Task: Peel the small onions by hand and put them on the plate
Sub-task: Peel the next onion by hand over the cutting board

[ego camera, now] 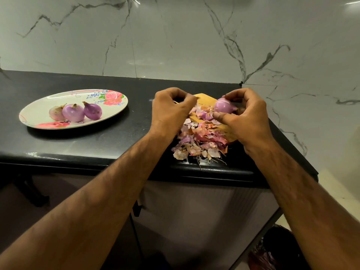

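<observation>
My right hand (246,115) grips a small purple onion (224,105) above a wooden board (206,100), thumb and fingers curled around it. To its left my left hand (171,112) is blurred, its fingers curled; whether they pinch a bit of skin I cannot tell. Below both hands lies a heap of pink and tan onion skins (198,141) on the board and the counter. Three peeled purple onions (75,112) lie side by side on an oval floral plate (39,108) at the left of the black counter.
The black countertop (116,131) ends in a rounded front edge near me and a corner at the right. A marble wall (175,36) rises behind it. Below the counter at the lower right sits a dark bag (272,250).
</observation>
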